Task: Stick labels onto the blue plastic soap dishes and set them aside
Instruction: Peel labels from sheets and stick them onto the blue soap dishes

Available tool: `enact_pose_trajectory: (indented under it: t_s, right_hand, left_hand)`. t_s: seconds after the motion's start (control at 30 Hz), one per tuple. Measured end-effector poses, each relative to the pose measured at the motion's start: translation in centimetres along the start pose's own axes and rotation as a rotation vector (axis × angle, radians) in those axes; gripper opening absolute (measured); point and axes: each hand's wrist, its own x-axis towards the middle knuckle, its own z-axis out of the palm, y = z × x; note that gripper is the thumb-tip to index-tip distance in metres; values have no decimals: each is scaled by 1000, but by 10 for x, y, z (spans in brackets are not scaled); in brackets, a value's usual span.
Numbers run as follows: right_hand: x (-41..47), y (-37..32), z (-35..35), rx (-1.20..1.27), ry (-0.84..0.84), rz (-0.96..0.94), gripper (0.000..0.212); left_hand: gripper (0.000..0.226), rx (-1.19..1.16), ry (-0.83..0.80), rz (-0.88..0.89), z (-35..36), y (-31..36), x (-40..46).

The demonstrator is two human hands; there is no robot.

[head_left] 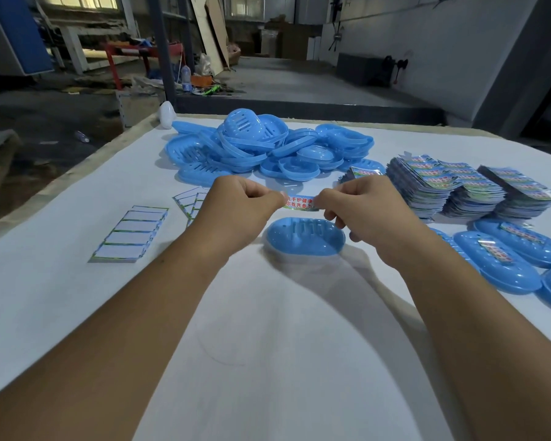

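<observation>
A narrow label (pixel 300 203) with red characters is stretched between my two hands, just above and behind a blue soap dish (pixel 305 237) lying on the white table. My left hand (pixel 236 214) pinches the label's left end. My right hand (pixel 363 208) pinches its right end. A heap of unlabelled blue soap dishes (pixel 261 148) lies further back. Labelled dishes (pixel 503 259) lie in a row at the right.
Stacks of printed label sheets (pixel 458 186) stand at the back right. Peeled white backing sheets (pixel 131 233) lie at the left, more of them (pixel 191 198) behind my left hand. The white table (pixel 283 329) drops off at its left edge to a cluttered workshop floor.
</observation>
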Motion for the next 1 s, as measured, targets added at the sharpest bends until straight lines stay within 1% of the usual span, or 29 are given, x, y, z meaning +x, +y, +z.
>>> enact_pose_trajectory:
  t_s: [0.2,0.33,0.5,0.6,0.8,1.0]
  right_hand:
    - [2,4,-3,-98,3,44,51]
    - [2,7,-4,-162,-15,78,58]
    - [3,10,-2,-209,-22,108,51]
    - [4,10,-1,-230,-25,102,46]
    - [4,10,0,-246,-26,108,41]
    - [3,10,3,-279,-23,75,37]
  left_hand:
    - [30,45,-3,11,13,-7,0]
    - [31,123,-14,1,20,-10,5]
    - [28,170,-21,-9,24,-13,9]
    - [20,204,-33,-1,24,-13,8]
    - [26,289,-29,17,24,-12,7]
    - [30,394,4,64,26,-12,4]
